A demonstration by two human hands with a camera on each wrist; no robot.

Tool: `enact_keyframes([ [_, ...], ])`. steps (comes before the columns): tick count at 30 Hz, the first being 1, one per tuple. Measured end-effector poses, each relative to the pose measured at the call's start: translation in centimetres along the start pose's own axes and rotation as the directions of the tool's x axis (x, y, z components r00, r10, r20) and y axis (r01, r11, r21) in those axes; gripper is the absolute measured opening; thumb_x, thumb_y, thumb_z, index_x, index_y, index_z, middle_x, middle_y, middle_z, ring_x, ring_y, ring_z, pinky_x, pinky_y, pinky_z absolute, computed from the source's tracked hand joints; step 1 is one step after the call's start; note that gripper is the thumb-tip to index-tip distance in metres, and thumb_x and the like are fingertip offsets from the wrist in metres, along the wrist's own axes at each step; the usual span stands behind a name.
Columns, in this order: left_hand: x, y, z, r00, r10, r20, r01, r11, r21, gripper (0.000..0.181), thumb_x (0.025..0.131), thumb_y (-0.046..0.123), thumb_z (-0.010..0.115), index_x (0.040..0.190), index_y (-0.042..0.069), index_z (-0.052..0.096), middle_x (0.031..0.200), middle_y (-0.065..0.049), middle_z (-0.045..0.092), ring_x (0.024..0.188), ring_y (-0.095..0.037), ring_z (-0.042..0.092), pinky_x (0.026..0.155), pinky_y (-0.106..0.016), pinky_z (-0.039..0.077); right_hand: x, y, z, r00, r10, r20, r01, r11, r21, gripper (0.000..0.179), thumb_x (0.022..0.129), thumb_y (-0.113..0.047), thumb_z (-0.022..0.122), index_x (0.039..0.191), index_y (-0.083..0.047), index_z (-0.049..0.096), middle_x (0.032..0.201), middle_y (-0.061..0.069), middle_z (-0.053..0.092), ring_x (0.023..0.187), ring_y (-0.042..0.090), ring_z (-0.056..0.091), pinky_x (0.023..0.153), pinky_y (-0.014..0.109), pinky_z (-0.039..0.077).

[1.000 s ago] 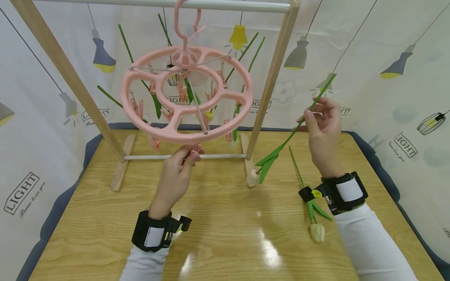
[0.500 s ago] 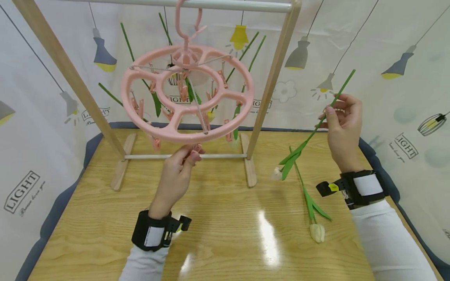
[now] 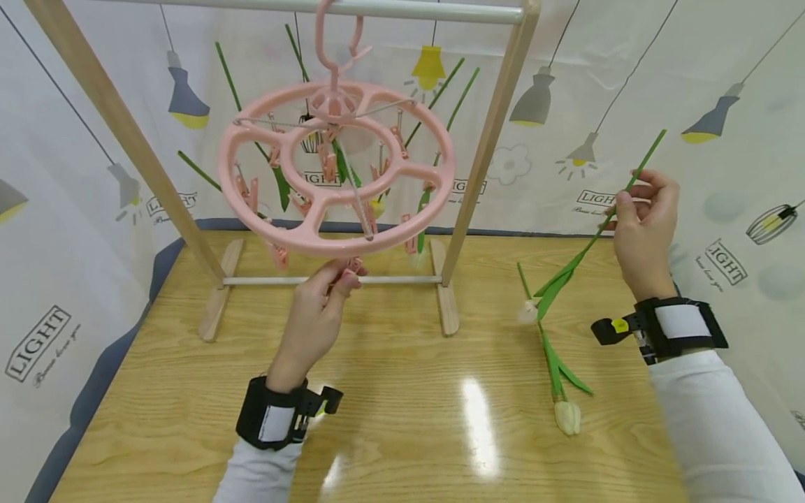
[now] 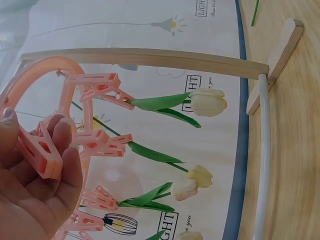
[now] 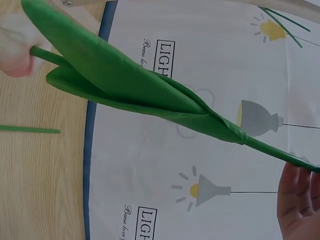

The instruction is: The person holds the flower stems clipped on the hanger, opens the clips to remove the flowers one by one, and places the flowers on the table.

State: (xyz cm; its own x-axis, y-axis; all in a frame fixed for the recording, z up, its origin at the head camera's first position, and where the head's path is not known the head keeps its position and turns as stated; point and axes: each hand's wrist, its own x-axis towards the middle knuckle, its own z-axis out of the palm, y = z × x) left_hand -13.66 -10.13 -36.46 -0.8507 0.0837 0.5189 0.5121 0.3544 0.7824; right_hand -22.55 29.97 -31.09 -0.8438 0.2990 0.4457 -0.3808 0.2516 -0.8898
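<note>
A pink round clip hanger [image 3: 336, 246] hangs by its hook from the rack's top bar, with several tulips clipped around it. Under its front rim my left hand [image 3: 311, 325] pinches a pink clothespin [image 4: 42, 152] between thumb and fingers. My right hand [image 3: 648, 230], off to the right, pinches the green stem of a white tulip [image 3: 562, 276], its bloom pointing down and left. In the right wrist view the tulip's green leaves [image 5: 125, 82] fill the middle. Other tulips [image 4: 207, 102] hang bloom-down from clips in the left wrist view.
A second white tulip [image 3: 568, 417] lies on the wooden table [image 3: 402, 419] below the held one. The rack's wooden post [image 3: 487, 154] stands between the hanger and my right hand. A white lower bar [image 3: 396, 279] joins the rack's feet. A printed curtain [image 3: 723, 42] stands behind.
My right hand has moved to the right, carrying the tulip away from the rack. My left hand stays at the clothespin.
</note>
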Motion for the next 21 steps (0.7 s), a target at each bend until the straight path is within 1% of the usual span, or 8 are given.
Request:
enact_keyframes([
  [3,0.0,-0.1,0.0,1.0,0.002,-0.002,-0.002,1.0,0.002,0.019,0.098,0.005,0.051,0.107,-0.007,0.063,0.097,-0.021,0.071,0.085,-0.023,0.064,0.069,-0.042,0.053,0.6,0.2,-0.6,1.0,0.022,-0.013,-0.024,0.987,-0.156,0.032,0.1,-0.006,0.045,0.132,-0.011,0.04,0.101,-0.005,0.04,0.074,0.007,0.051,0.056,0.008,0.048],
  [7,0.0,-0.2,0.0,1.0,0.007,0.001,-0.007,1.0,0.005,0.02,0.098,0.005,0.051,0.108,-0.007,0.063,0.098,-0.021,0.071,0.085,-0.023,0.063,0.069,-0.042,0.053,1.0,0.5,-1.4,0.999,0.042,-0.016,-0.045,0.949,-0.311,0.035,0.102,-0.01,0.043,0.136,-0.012,0.038,0.099,-0.011,0.039,0.074,0.003,0.05,0.058,0.006,0.047],
  [10,-0.1,-0.3,0.0,1.0,0.011,0.0,-0.011,1.0,0.002,0.021,0.098,0.004,0.051,0.111,-0.006,0.063,0.099,-0.022,0.071,0.085,-0.024,0.063,0.07,-0.043,0.054,1.1,0.8,-1.9,0.998,0.066,-0.002,-0.062,0.925,-0.374,0.036,0.102,-0.013,0.04,0.138,-0.011,0.036,0.098,-0.013,0.038,0.074,0.002,0.05,0.059,0.007,0.045],
  [15,-0.2,-0.3,0.1,1.0,0.02,-0.006,-0.02,1.0,-0.009,0.022,0.097,0.001,0.051,0.115,-0.006,0.063,0.1,-0.024,0.07,0.087,-0.027,0.065,0.073,-0.047,0.055,1.4,1.7,-2.2,0.996,0.084,0.031,-0.058,0.869,-0.492,0.039,0.103,-0.016,0.038,0.141,-0.007,0.035,0.096,-0.015,0.038,0.073,0.0,0.049,0.059,0.008,0.041],
  [18,-0.3,-0.3,0.1,1.0,0.025,-0.009,-0.026,1.0,-0.004,0.02,0.097,0.001,0.051,0.112,-0.006,0.063,0.099,-0.024,0.07,0.086,-0.025,0.065,0.072,-0.045,0.055,1.7,2.2,-2.5,0.994,0.093,0.051,-0.048,0.826,-0.562,0.041,0.103,-0.015,0.038,0.142,-0.004,0.037,0.095,-0.012,0.04,0.07,-0.001,0.049,0.056,0.009,0.04],
  [21,-0.2,-0.3,0.2,0.999,0.03,-0.012,-0.03,1.0,0.0,0.018,0.097,0.001,0.052,0.109,-0.005,0.064,0.098,-0.023,0.07,0.084,-0.022,0.063,0.07,-0.042,0.054,1.9,2.9,-2.8,0.99,0.11,0.09,-0.03,0.78,-0.625,0.042,0.102,-0.013,0.038,0.142,0.0,0.038,0.099,0.0,0.045,0.072,0.006,0.047,0.055,0.014,0.038],
])
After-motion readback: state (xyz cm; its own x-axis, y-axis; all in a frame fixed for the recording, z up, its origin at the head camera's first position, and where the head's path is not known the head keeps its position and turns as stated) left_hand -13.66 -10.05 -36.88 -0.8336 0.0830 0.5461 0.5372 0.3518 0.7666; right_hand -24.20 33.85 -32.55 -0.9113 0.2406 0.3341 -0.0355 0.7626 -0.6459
